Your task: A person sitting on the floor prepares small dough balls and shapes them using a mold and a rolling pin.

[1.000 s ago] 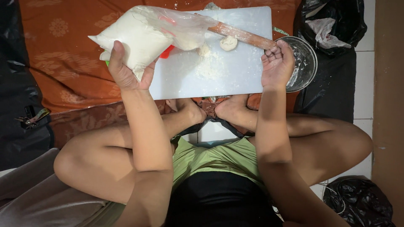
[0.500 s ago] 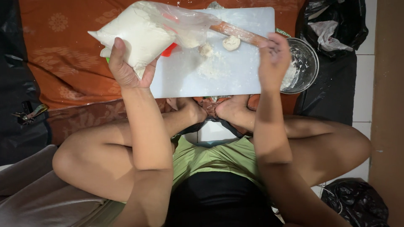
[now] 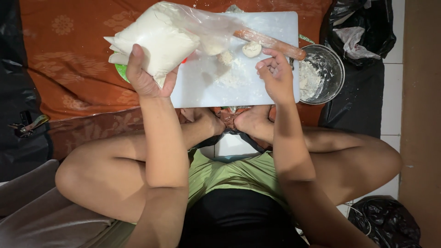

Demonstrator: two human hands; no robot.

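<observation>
An orange cloth [image 3: 69,55] covered the floor under the white board [image 3: 239,87]. The left hand [image 3: 147,78] gripped a tilted flour bag [image 3: 156,39], mouth toward the board; the right hand [image 3: 275,76] hovered loosely curled, empty, near the dough ball [image 3: 251,49].

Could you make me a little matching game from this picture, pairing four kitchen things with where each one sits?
Things:
1. Clear plastic bag of white flour
2. Brown wooden rolling pin
3. Round metal bowl
4. Small ball of pale dough

Places:
A. On the floor by the board's right edge
B. Held up in the left hand
C. On the white rectangular cutting board, just past the right hand
D. Lying slantwise across the board's far right corner

Pairs: 1-B, 2-D, 3-A, 4-C
</observation>
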